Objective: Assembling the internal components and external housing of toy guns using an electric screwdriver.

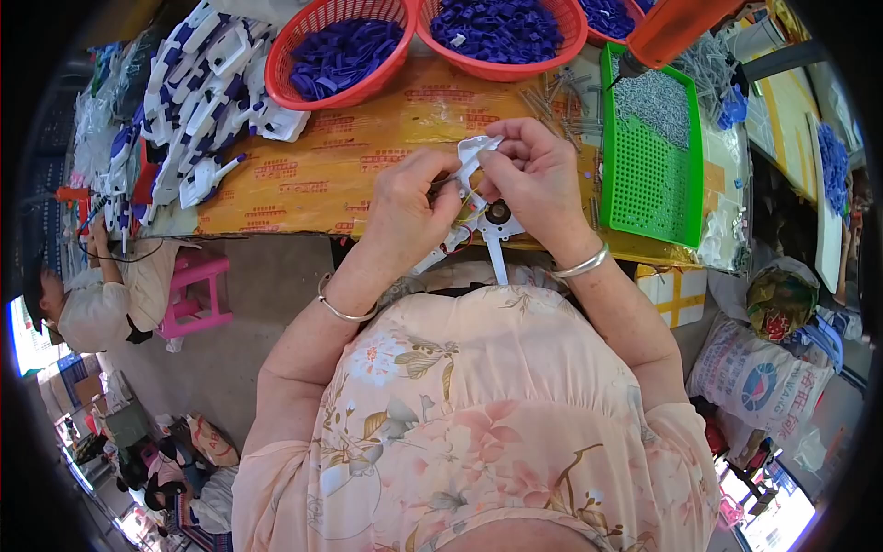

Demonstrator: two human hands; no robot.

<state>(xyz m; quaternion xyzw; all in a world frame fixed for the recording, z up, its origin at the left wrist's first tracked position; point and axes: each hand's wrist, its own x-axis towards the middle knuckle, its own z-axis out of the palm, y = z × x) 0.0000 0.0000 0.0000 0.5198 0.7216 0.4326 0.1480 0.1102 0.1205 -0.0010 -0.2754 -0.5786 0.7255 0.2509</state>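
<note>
At the near edge of the table I hold a white plastic housing (471,158) with thin yellow and red wires and a dark round part (498,213) in it. My left hand (411,198) is closed on its left side, thumb and fingers pinched together near the wires. My right hand (541,175) pinches the upper right of the same housing; its fingertips partly cover what lies between them. A narrow white arm of the plastic (495,253) points down toward my body. Small details inside the housing are hidden by my fingers.
Red baskets (397,77) of blue plastic pieces stand at the back. White-and-blue assemblies (207,101) pile up at left. A green tray (696,184) of small screws lies right, under an orange electric screwdriver (676,29). Another person (101,294) works far left beside a pink stool (195,293).
</note>
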